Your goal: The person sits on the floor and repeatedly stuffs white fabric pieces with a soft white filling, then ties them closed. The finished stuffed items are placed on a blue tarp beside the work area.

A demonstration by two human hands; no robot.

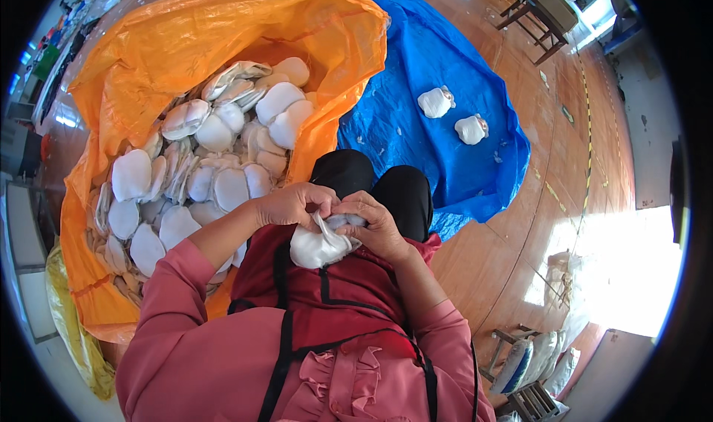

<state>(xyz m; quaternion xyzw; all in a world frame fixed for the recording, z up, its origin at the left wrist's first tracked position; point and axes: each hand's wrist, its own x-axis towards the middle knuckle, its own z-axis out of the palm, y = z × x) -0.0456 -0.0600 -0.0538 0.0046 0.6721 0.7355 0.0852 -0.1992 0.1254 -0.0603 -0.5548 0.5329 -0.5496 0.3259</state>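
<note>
Both of my hands meet over my lap on a white padded cloth piece (318,247). My left hand (291,203) pinches its top edge and my right hand (373,225) grips it from the right side. To my left a big orange plastic sack (186,36) lies open, filled with several similar white rounded pads (223,136). Two finished-looking white bundles (435,101) (471,129) lie on a blue tarp (416,58) ahead of my knees.
The wooden floor (520,221) stretches to the right, with bright sunlight at the right edge. A wooden chair (541,10) stands at the far top right. Stuffed sacks and a small stool (531,362) sit at the lower right. A yellow bag (70,325) lies at the lower left.
</note>
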